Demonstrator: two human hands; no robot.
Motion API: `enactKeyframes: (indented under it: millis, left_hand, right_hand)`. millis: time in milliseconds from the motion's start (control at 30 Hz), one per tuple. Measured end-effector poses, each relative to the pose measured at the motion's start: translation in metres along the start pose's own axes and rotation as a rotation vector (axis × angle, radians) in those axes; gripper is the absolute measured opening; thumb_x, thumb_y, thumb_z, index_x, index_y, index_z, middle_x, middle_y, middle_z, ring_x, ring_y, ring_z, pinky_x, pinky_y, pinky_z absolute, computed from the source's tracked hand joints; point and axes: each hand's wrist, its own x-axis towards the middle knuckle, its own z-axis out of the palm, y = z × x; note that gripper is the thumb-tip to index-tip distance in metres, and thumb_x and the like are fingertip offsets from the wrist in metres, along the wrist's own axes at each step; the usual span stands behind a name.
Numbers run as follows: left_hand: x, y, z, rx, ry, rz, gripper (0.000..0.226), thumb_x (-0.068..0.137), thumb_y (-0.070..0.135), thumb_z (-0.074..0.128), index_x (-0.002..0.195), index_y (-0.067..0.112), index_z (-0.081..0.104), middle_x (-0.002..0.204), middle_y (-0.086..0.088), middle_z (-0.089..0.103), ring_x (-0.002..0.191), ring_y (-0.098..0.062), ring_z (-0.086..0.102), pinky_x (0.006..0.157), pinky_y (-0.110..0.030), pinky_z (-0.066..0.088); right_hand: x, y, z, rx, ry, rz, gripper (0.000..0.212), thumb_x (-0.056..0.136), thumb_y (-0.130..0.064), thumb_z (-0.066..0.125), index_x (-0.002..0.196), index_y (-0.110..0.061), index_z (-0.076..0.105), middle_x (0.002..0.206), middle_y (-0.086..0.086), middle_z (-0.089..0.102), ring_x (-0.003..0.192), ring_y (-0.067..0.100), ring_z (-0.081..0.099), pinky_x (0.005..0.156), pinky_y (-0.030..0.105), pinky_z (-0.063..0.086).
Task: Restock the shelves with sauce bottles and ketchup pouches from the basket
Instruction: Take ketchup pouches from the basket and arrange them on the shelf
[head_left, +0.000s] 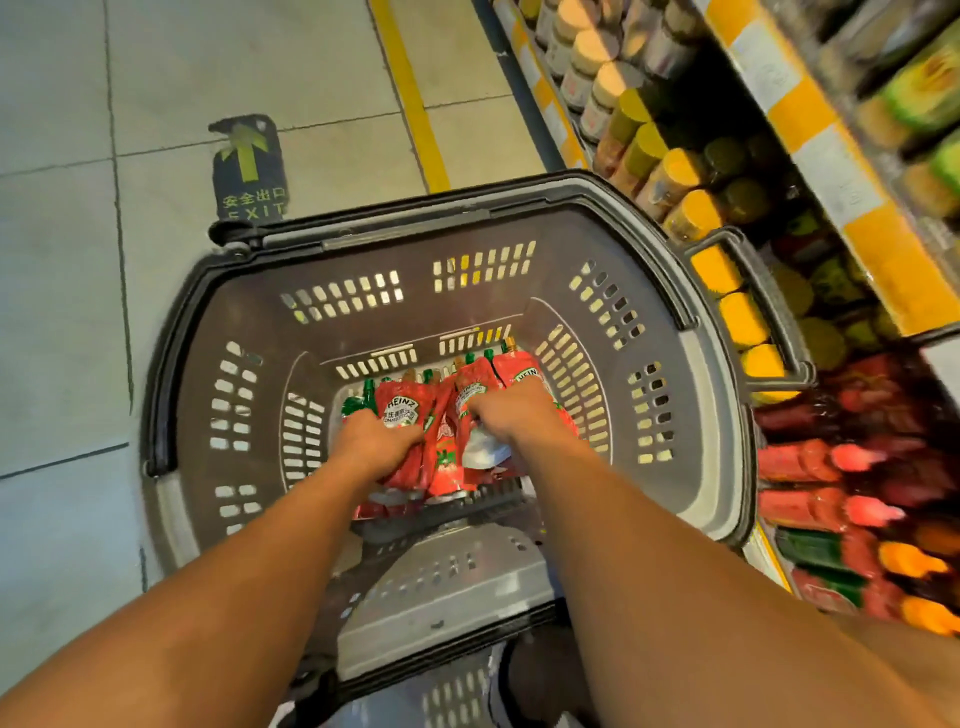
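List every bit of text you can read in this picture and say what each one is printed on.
"HEINZ": on the red ketchup pouches in the basket.
"安全出口" over "EXIT", the latter partly cut off by the basket rim: on the dark floor sticker, under a green arrow.
Smaller print on the pouches: too small to read.
Shelf price tags and jar labels: too blurred to read.

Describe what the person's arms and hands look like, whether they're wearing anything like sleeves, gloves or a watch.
Both forearms are bare right down to the hands: no sleeves, gloves, watch, bracelet or rings show. The left hand and right hand are seen from the back, knuckles up, with the fingertips hidden among the pouches, so nails cannot be seen. No markings appear on either arm.
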Motion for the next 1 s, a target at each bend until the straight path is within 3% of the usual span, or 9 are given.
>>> enactKeyframes:
  millis: [167,233,300,400,467,533,667,833,1000]
  left_hand:
    - [-0.047,0.023,-0.017,-0.161,0.072,0.134,0.031,0.074,0.039,0.088,0.088,0.019,0.069,0.090,-0.005,0.076,0.082,-0.025,0.073,0.084,-0.043,0.061]
    - [-0.075,0.031,-0.026,-0.282,0.061,0.154,0.026,0.078,0.031,0.088,0.088,0.018,0.068,0.088,-0.007,0.075,0.076,-0.025,0.073,0.075,-0.039,0.061]
    - [-0.104,0.034,-0.036,-0.390,0.029,0.174,0.029,0.080,0.028,0.088,0.097,0.013,0.071,0.084,-0.012,0.077,0.070,-0.027,0.074,0.063,-0.036,0.060]
    - [-0.150,0.037,-0.053,-0.469,-0.033,0.214,0.039,0.081,0.032,0.088,0.100,0.003,0.072,0.083,-0.019,0.078,0.076,-0.038,0.076,0.071,-0.054,0.064]
    - [-0.180,0.042,-0.063,-0.524,-0.072,0.240,0.044,0.082,0.032,0.086,0.105,-0.003,0.072,0.089,-0.025,0.077,0.081,-0.042,0.075,0.081,-0.062,0.061]
    - [-0.208,0.050,-0.072,-0.570,-0.139,0.280,0.045,0.086,0.032,0.083,0.109,-0.004,0.071,0.096,-0.027,0.076,0.076,-0.037,0.075,0.078,-0.056,0.063]
    - [-0.265,0.077,-0.084,-0.682,-0.255,0.356,0.042,0.088,0.037,0.078,0.111,0.002,0.070,0.103,-0.028,0.075,0.073,-0.032,0.074,0.076,-0.051,0.063]
    - [-0.320,0.112,-0.078,-0.778,-0.326,0.505,0.048,0.086,0.044,0.075,0.115,0.008,0.068,0.087,-0.017,0.077,0.061,-0.025,0.073,0.054,-0.037,0.061]
    - [-0.344,0.132,-0.040,-0.698,-0.557,0.502,0.031,0.100,0.036,0.061,0.113,0.008,0.066,0.079,-0.010,0.076,0.063,-0.022,0.073,0.066,-0.035,0.060]
  right_hand:
    - [-0.044,-0.029,-0.033,0.205,0.077,-0.090,0.037,0.066,-0.025,0.072,0.098,-0.007,0.067,0.083,0.006,0.071,0.070,0.024,0.067,0.060,0.033,0.056]
    - [-0.072,-0.043,-0.049,0.277,0.079,-0.132,0.062,0.061,-0.031,0.072,0.115,-0.003,0.063,0.098,0.008,0.072,0.082,0.027,0.071,0.066,0.039,0.061]
    - [-0.102,-0.056,-0.064,0.359,0.055,-0.184,0.079,0.064,-0.033,0.073,0.133,-0.001,0.054,0.113,0.012,0.070,0.094,0.030,0.070,0.056,0.031,0.052]
    - [-0.143,-0.070,-0.081,0.494,0.056,-0.270,0.083,0.062,-0.036,0.074,0.135,-0.001,0.056,0.121,0.016,0.071,0.098,0.032,0.072,0.054,0.024,0.043]
    - [-0.168,-0.077,-0.091,0.629,0.035,-0.308,0.077,0.055,-0.035,0.073,0.126,-0.006,0.062,0.112,0.018,0.073,0.088,0.031,0.073,0.059,0.029,0.053]
    - [-0.195,-0.080,-0.106,0.747,-0.002,-0.323,0.073,0.051,-0.039,0.075,0.119,-0.012,0.062,0.103,0.014,0.073,0.084,0.034,0.073,0.073,0.045,0.062]
    - [-0.256,-0.062,-0.156,0.909,-0.067,-0.381,0.022,0.084,-0.026,0.072,0.100,-0.010,0.070,0.087,0.007,0.071,0.079,0.029,0.070,0.077,0.050,0.060]
    - [-0.293,0.003,-0.236,0.961,0.021,-0.377,0.020,0.088,-0.021,0.072,0.106,-0.014,0.067,0.103,0.013,0.073,0.093,0.032,0.073,0.081,0.048,0.061]
    - [-0.311,0.088,-0.296,1.016,0.217,-0.291,0.019,0.089,-0.018,0.073,0.105,-0.015,0.063,0.110,0.016,0.071,0.099,0.035,0.072,0.082,0.052,0.062]
